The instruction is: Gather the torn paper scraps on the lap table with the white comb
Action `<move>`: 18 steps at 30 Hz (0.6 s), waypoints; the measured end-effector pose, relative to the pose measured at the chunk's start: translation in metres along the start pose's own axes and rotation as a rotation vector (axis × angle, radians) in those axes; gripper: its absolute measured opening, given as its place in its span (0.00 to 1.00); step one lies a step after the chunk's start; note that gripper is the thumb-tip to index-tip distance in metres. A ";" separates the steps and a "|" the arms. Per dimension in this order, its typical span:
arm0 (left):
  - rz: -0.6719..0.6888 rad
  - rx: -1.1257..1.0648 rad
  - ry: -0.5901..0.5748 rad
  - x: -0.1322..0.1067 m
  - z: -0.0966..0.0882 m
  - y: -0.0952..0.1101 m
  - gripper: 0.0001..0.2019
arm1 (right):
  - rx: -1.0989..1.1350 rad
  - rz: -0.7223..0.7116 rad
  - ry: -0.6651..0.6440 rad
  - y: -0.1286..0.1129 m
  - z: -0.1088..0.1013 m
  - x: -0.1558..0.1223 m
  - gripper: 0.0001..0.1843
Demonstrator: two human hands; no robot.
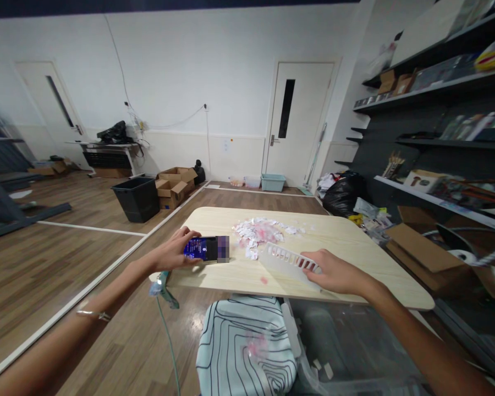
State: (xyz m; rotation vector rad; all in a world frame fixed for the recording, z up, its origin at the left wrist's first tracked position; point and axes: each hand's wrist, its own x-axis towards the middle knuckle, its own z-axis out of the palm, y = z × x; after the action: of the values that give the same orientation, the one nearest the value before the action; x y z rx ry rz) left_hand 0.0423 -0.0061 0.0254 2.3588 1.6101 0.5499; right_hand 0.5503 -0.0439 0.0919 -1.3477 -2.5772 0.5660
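My left hand (175, 248) is closed round the left end of a phone (196, 248), whose screen is lit blue, at the table's left side. A blurred square covers the phone's right end. My right hand (332, 270) grips a white slotted plastic piece (284, 257) by its right end, with fingers through the slots. The piece stands tilted at the table's near side. A heap of small white and pink scraps (258, 234), which look like torn paper, lies just beyond it on the pale wooden table (363, 247).
A patterned light-blue cloth (235, 341) with a pink patch and a clear plastic bin (355, 341) are below the near edge. A green cable (170, 335) hangs at the left corner. Behind are a black bin (136, 199) and cardboard boxes (171, 190); shelves (437, 99) stand right.
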 end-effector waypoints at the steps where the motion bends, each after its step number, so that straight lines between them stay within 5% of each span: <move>1: -0.020 0.007 0.023 0.000 0.003 0.001 0.39 | 0.000 0.002 -0.001 -0.001 0.000 0.000 0.07; 8: -0.100 0.077 0.171 0.000 0.025 0.002 0.38 | 0.004 0.014 0.024 0.001 0.002 0.000 0.06; 18: -0.112 0.110 0.160 0.000 0.028 0.008 0.39 | 0.006 0.028 0.020 -0.001 0.003 -0.001 0.05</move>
State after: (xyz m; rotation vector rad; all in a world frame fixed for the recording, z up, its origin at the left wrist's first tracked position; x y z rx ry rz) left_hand 0.0608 -0.0085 0.0036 2.3355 1.8736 0.6567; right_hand 0.5493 -0.0461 0.0899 -1.3820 -2.5424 0.5619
